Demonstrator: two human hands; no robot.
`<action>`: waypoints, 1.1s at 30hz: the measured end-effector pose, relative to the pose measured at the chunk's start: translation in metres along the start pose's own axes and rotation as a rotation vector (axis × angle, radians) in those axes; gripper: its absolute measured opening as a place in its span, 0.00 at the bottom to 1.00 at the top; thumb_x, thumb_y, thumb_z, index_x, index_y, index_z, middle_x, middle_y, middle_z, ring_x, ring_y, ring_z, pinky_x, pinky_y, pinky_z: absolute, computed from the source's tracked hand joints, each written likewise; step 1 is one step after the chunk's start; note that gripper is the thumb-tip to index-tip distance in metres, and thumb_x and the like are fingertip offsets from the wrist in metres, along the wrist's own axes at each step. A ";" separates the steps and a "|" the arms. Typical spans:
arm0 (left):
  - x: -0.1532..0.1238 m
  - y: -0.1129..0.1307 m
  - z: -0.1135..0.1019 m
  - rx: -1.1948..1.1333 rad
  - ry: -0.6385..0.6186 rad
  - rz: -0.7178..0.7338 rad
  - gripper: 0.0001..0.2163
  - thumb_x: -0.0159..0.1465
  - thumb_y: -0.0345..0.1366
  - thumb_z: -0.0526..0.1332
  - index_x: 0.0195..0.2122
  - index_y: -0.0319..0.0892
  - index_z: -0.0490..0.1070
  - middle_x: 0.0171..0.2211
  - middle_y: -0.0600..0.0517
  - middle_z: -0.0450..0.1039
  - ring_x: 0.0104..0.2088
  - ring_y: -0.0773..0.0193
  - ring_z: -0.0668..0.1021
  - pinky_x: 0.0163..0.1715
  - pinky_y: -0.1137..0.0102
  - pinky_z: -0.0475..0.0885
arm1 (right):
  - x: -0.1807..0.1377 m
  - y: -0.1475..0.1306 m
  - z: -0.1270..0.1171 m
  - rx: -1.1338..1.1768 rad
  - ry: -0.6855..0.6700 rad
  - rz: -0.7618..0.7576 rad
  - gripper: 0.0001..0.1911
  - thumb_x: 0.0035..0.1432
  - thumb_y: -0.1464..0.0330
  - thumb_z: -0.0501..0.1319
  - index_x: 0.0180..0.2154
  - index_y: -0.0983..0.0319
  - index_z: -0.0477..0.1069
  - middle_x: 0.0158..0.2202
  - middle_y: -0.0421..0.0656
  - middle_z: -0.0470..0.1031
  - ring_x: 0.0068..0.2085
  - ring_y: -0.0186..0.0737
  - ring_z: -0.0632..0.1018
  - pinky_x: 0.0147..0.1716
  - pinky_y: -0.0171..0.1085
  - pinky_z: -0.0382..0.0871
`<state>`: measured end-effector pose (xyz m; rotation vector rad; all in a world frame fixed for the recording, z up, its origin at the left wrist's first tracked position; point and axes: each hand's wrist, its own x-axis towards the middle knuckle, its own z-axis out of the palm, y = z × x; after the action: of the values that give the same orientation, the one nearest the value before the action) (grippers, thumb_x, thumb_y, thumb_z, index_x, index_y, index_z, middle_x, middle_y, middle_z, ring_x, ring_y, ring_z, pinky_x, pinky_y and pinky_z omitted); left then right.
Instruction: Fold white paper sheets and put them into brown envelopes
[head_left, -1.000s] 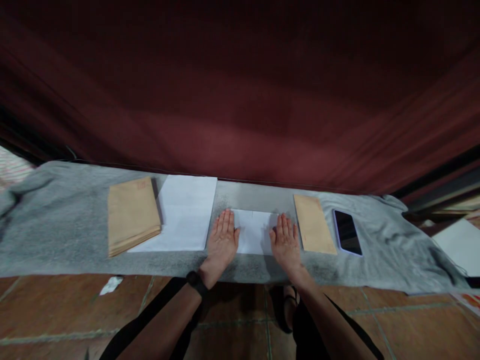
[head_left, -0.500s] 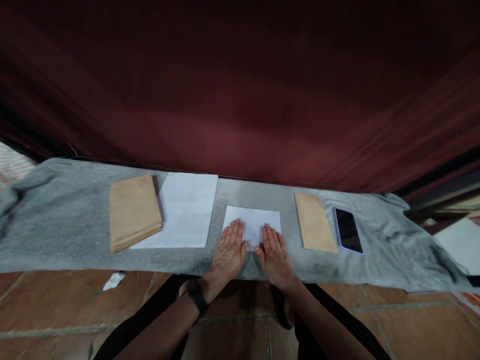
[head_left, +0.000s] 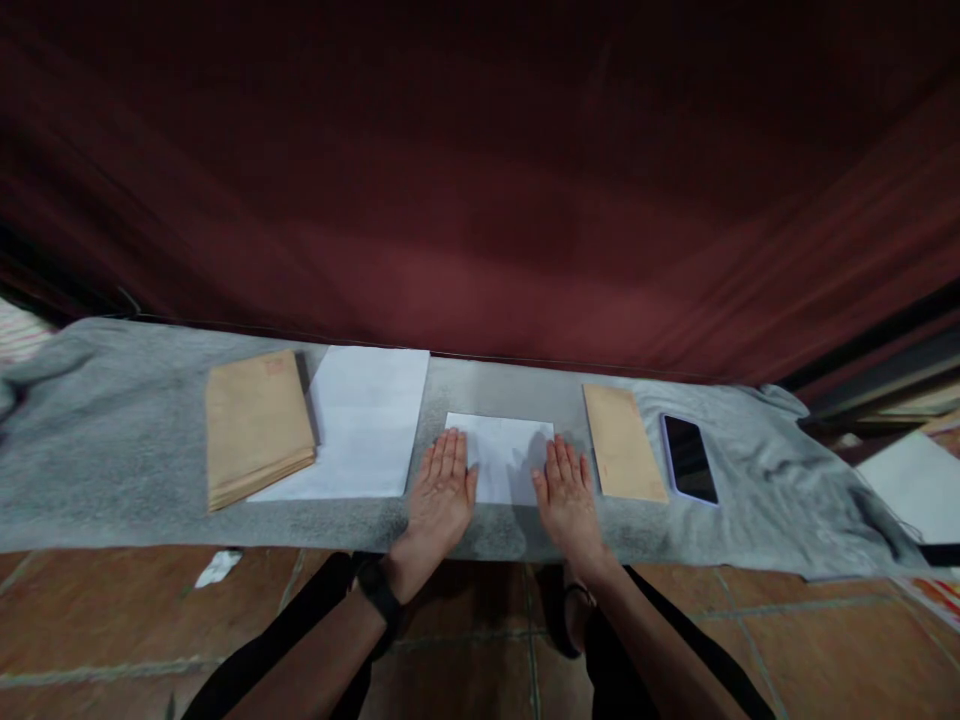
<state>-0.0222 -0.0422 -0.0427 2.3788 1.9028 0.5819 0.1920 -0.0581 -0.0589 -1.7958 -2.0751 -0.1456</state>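
Note:
A small white sheet of paper [head_left: 502,462] lies flat on the grey cloth, right in front of me. My left hand [head_left: 440,490] rests palm down over its left edge, fingers stretched out. Over the right edge lies my right hand [head_left: 566,495], also flat with its fingers extended. Neither hand grips anything. Just right of the right hand is a single brown envelope [head_left: 625,443]. To the left of the left hand are larger white sheets [head_left: 367,425], partly covered by a stack of brown envelopes [head_left: 259,425].
A phone [head_left: 690,458] with a pale purple case lies right of the single envelope. The grey cloth [head_left: 112,440] covers a narrow bench against a dark red surface [head_left: 480,250]. A white scrap [head_left: 218,568] is on the tiled floor [head_left: 112,620].
My hands have slid apart, from the middle of the small sheet out to its left and right edges. The camera view has shifted slightly.

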 end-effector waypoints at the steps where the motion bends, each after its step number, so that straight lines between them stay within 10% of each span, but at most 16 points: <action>1: 0.005 0.005 0.001 -0.011 -0.007 0.043 0.27 0.72 0.38 0.46 0.70 0.31 0.53 0.70 0.38 0.54 0.72 0.53 0.54 0.70 0.52 0.51 | 0.008 -0.003 -0.001 0.027 -0.014 -0.014 0.31 0.74 0.60 0.42 0.70 0.70 0.51 0.70 0.57 0.55 0.71 0.54 0.56 0.67 0.57 0.51; 12: 0.043 0.022 0.032 0.010 -0.134 0.222 0.27 0.69 0.29 0.44 0.70 0.34 0.53 0.69 0.41 0.57 0.71 0.56 0.55 0.70 0.53 0.49 | 0.050 -0.032 0.025 0.088 -0.134 -0.120 0.28 0.75 0.63 0.39 0.68 0.69 0.58 0.68 0.53 0.61 0.70 0.47 0.59 0.68 0.51 0.51; 33: 0.027 -0.002 0.012 0.080 -0.130 0.088 0.27 0.73 0.44 0.46 0.70 0.36 0.55 0.72 0.39 0.50 0.72 0.50 0.53 0.69 0.51 0.48 | 0.035 0.015 0.026 -0.079 -0.104 -0.023 0.33 0.74 0.57 0.44 0.70 0.71 0.51 0.70 0.54 0.55 0.70 0.50 0.58 0.68 0.50 0.50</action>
<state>-0.0152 -0.0136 -0.0471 2.4925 1.8090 0.3519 0.1976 -0.0142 -0.0725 -1.8629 -2.1912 -0.1457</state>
